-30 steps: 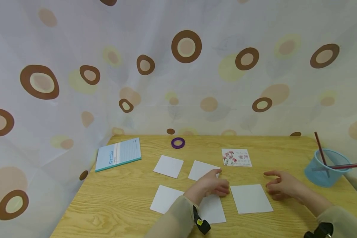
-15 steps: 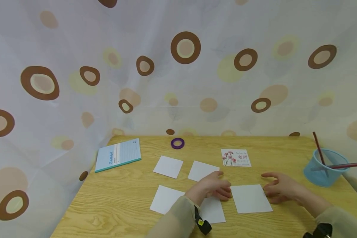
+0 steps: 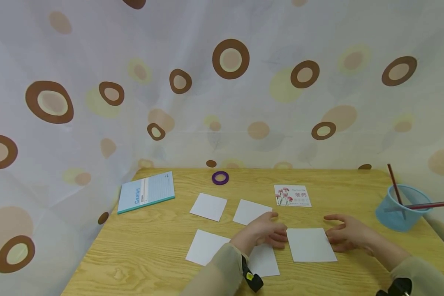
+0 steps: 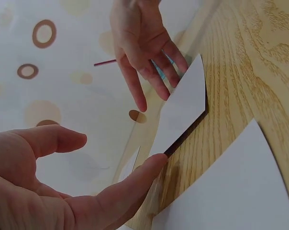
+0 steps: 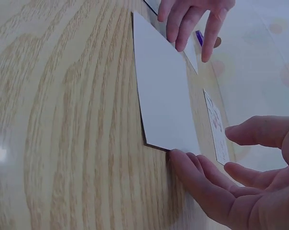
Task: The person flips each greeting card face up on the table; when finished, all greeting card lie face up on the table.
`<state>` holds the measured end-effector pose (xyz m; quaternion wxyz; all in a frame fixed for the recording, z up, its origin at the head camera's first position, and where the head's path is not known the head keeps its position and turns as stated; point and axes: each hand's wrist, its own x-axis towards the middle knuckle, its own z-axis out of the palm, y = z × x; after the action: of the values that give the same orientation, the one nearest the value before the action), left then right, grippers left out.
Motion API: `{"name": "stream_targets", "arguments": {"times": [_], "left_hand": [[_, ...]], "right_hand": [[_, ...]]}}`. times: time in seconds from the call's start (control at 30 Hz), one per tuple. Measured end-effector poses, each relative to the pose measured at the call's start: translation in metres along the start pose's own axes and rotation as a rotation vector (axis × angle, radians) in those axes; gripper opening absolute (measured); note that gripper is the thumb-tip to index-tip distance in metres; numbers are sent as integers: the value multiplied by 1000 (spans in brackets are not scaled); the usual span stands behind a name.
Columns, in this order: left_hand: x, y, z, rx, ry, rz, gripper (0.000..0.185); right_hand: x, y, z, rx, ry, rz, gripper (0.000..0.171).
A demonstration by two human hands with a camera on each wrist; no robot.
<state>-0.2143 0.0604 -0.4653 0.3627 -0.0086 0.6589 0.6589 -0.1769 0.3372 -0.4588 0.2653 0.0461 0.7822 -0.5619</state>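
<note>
A white square card point(image 3: 311, 245) lies between my two hands on the wooden table. My left hand point(image 3: 260, 231) has its fingertips at the card's left edge, with the thumb held apart. At the right edge, my right hand point(image 3: 351, 232) touches the card with its fingertips, thumb and fingers spread apart. In the right wrist view the card point(image 5: 163, 86) shows a thin dark line along its lower edge. Under and beside my left forearm are more white cards: one at the front point(image 3: 264, 261), partly hidden, another front one point(image 3: 206, 247), and a back one point(image 3: 249, 211).
Another white card point(image 3: 209, 206) lies farther back. A printed flower card point(image 3: 293, 195), a purple ring point(image 3: 220, 178) and a blue notebook point(image 3: 146, 192) lie toward the rear. A blue cup point(image 3: 401, 213) with pencils stands at the right. A patterned curtain point(image 3: 196, 111) hangs behind the table.
My right hand has moved slightly left, up to the card, and my left hand slightly right. The card has turned a little, its near edge now lying straighter.
</note>
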Motion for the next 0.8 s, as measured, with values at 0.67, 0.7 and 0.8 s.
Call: {"name": "stream_targets", "arguments": {"times": [0.67,0.7,0.8], "left_hand": [[7,0,1,-127,73,48,48],[7,0,0,-126,77,50,45],[6,0,0,-126,88,51,37]], "right_hand": [[4,0,3,29,135,-88,71],[4,0,4,23,144,-94,71],[4,-2,6,13,161,-106,70]]}}
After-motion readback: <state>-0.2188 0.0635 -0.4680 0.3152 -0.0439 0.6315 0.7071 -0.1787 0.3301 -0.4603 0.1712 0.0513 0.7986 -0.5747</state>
